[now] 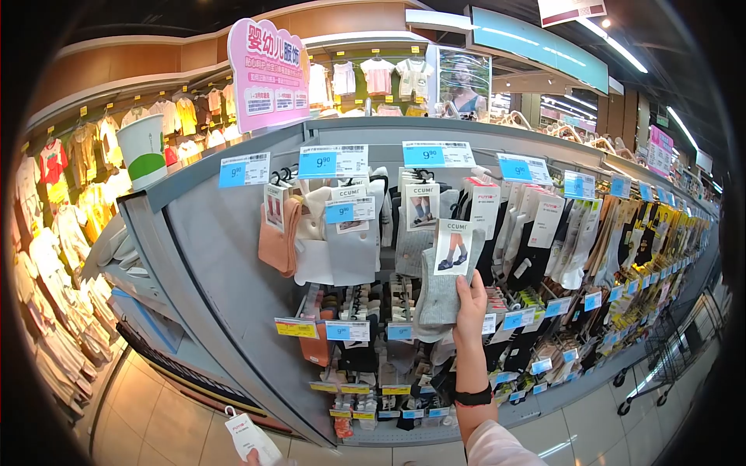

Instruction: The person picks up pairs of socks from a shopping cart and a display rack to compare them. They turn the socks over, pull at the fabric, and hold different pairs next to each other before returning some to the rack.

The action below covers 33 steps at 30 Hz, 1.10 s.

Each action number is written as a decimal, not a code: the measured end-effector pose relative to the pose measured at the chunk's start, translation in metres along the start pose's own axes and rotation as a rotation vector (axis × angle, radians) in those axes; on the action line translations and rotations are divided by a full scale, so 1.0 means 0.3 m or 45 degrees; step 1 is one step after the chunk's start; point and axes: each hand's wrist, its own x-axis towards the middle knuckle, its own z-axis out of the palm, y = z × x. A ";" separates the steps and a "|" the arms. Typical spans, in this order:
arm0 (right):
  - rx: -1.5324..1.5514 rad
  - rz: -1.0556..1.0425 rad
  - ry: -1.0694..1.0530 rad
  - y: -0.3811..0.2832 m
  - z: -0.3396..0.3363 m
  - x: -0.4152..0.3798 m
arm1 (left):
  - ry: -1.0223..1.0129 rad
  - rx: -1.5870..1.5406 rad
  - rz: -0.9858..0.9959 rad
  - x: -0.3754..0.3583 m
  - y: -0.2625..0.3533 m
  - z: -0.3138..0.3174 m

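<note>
White carded pack [260,444] low in the left hand [253,459], likely light and bendy, best taken by the card above the fingers; then, just left of the right hand [470,311], grey socks [439,299], probably soft, light and hard to damage, best pinched at the side. With left hand mostly cut off, seemingly closed on the pack; with right hand upright, thumb in front, gripping the socks' right side before hanging socks [542,229], forearm [472,373] raised from below.
</note>
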 end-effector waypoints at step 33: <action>-0.235 0.031 -0.226 0.077 0.015 0.075 | 0.052 -0.078 0.008 0.003 -0.046 -0.125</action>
